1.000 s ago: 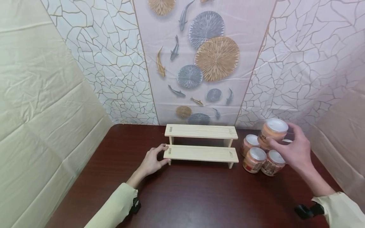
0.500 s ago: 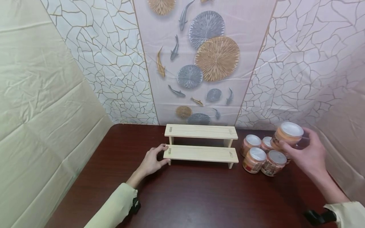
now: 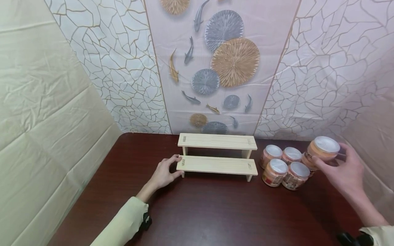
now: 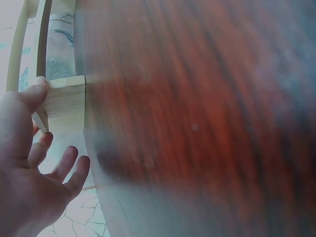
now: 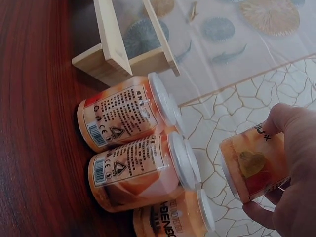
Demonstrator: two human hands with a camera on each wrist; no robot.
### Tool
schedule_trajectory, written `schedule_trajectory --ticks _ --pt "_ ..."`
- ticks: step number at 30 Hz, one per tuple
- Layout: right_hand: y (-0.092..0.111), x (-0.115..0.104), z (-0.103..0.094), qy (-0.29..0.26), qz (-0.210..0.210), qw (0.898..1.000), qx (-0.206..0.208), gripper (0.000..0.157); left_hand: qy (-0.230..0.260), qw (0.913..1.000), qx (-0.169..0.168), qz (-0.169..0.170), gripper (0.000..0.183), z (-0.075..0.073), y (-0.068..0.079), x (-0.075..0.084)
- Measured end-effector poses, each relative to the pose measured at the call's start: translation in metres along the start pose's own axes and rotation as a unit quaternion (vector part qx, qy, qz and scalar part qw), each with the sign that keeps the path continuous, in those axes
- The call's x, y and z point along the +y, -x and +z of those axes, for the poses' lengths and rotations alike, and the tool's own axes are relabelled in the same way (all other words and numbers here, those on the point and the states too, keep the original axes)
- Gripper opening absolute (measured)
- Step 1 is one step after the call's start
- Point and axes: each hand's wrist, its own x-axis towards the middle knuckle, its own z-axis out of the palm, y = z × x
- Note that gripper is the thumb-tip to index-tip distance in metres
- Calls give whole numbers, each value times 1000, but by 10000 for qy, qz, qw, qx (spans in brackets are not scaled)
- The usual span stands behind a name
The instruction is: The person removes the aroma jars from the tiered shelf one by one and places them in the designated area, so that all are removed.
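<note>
My right hand [image 3: 346, 169] grips an orange-labelled jar [image 3: 321, 150] with a pale lid, upright and above the right side of a jar group. In the right wrist view, thumb and fingers wrap the held jar [image 5: 254, 163], apart from the standing ones. Several similar jars [image 3: 274, 173] stand together on the table; one is partly hidden under the held jar. At the left, my left hand [image 3: 163, 174] pinches the end of the lower board of a two-step wooden stand [image 3: 217, 165]. The left wrist view shows thumb and index finger at the stand's end [image 4: 66, 106], other fingers loose.
The dark red-brown table [image 3: 200, 208] stretches in front of the stand. A patterned cloth [image 3: 234, 102] hangs behind it, and plain cloth walls [image 3: 46, 136] close in both sides. The standing jars sit close to the stand's right end.
My right hand has carried the jar to the right and slightly lower, uncovering another standing jar at the back. My left hand has stayed on the stand.
</note>
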Motion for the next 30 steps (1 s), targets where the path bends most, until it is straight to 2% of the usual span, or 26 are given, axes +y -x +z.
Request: schedule_trajectory --ticks 4,21,30 --pt "2 3 -3 226 121 9997 63 74 -4 10000 -8 -18 51 0 0 0" --pt "9 14 -8 548 492 9971 213 77 92 9999 -12 -58 51 -1 0 2" --pt "14 23 -10 370 457 9982 119 74 49 9999 -39 -107 52 -2 0 3"
